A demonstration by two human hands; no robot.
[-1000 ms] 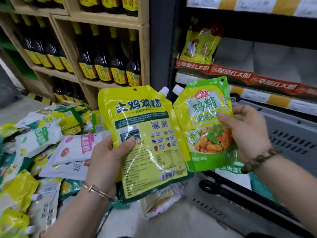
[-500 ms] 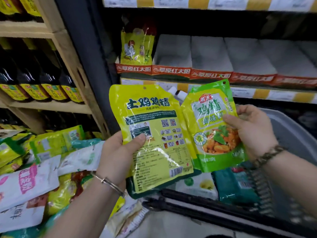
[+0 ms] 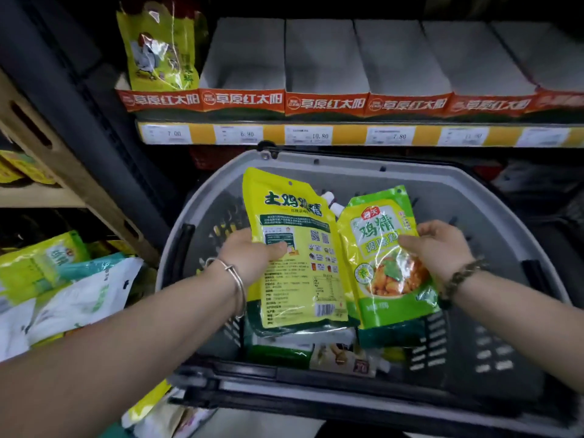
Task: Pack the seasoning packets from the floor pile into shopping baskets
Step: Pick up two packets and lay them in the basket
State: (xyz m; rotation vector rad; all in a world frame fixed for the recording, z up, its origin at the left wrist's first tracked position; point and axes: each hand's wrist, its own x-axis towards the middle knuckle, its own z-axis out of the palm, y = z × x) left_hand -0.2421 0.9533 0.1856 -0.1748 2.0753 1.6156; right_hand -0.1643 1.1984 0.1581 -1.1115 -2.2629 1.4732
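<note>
**A:** Hands?

**B:** Left hand (image 3: 252, 257) grips the yellow seasoning packet (image 3: 297, 263) at its left edge, thumb on the printed back. Right hand (image 3: 439, 248) grips the green chicken-essence pouch (image 3: 388, 263) at its right edge, thumb on the front.

**A:** Where are they?

**B:** Both are held above the grey shopping basket (image 3: 458, 188), inside its rim line, tops tilted toward the far rim. Their inner edges meet; can't tell which is in front. Two white spouts (image 3: 331, 203) poke up between their tops.

**A:** Room?

**B:** Loose packets (image 3: 331, 352) lie flat at near-centre, under the held pair. The slotted bottom shows on the right side. The black handle (image 3: 316, 377) lies folded along the near rim. The far rim sits just under the price-tag strip (image 3: 347, 134). The floor pile (image 3: 63, 279) is left of the basket, close to its left wall.
</note>
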